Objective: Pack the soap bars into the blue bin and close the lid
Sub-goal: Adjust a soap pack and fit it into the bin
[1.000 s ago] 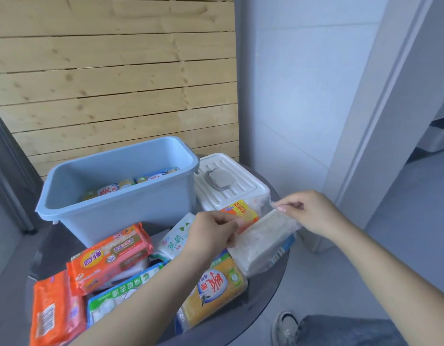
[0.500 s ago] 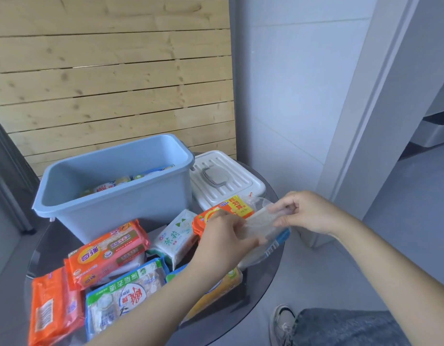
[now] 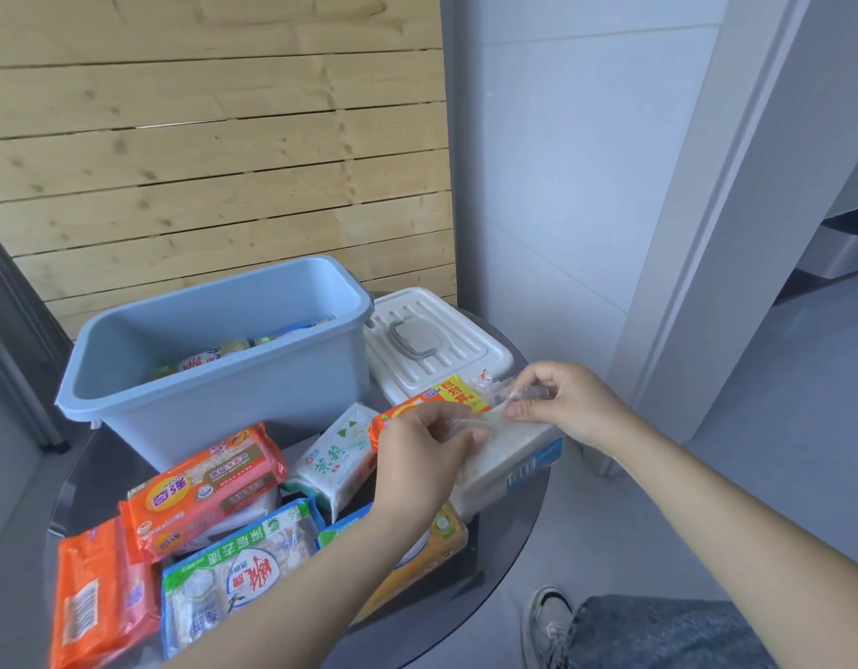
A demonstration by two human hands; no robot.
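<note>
The blue bin stands open at the back of a round dark table, with a few soap packs inside. Its white lid lies flat to the bin's right. A white soap bar in clear wrap sits at the table's right edge. My left hand pinches the wrap at its left end and my right hand pinches it at the far end. Several wrapped soap bars lie in front of the bin: an orange pack, a white-green pack, a blue-white pack.
Another orange pack lies at the table's left edge and a yellow pack under my left wrist. A wooden slat wall rises behind the bin, a white wall to the right. My shoe and jeans leg are below the table.
The white soap bar has been turned flatter and lowered toward the table's right edge. Both hands shifted their grip to the clear wrap, and the camera view dropped slightly.
</note>
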